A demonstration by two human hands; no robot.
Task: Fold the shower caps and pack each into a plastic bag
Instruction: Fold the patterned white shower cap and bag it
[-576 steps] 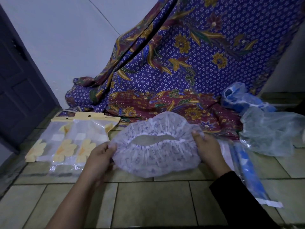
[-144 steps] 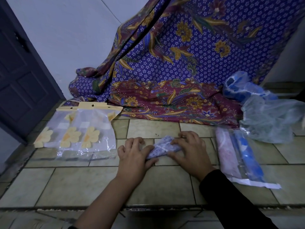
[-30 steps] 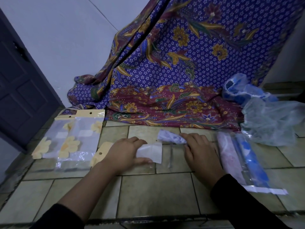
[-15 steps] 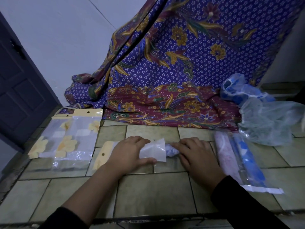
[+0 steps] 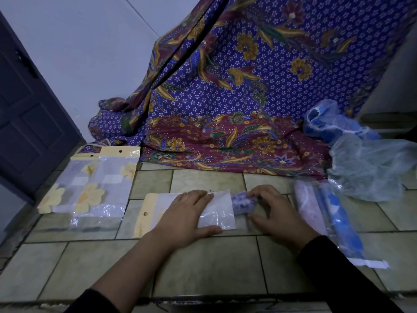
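A clear plastic bag (image 5: 217, 213) with a yellow header lies flat on the tiled floor, mouth to the right. My left hand (image 5: 186, 214) lies spread over it and presses it down. The folded purple-patterned shower cap (image 5: 243, 203) sticks partly into the bag's mouth. My right hand (image 5: 274, 211) holds the cap's right end, fingers curled over it. Two packed bags (image 5: 325, 211), one pink cap and one blue, lie just right of my right hand.
Several empty flower-printed bags (image 5: 97, 188) lie at the left. Loose caps, a blue one (image 5: 331, 123) and a pale one (image 5: 370, 166), sit at the back right. A batik cloth (image 5: 225, 141) drapes behind. A dark door (image 5: 27, 109) stands at the left.
The folded cap has slid left, further into the bag's mouth, pushed by my right hand. My left hand stays pressed on the bag.
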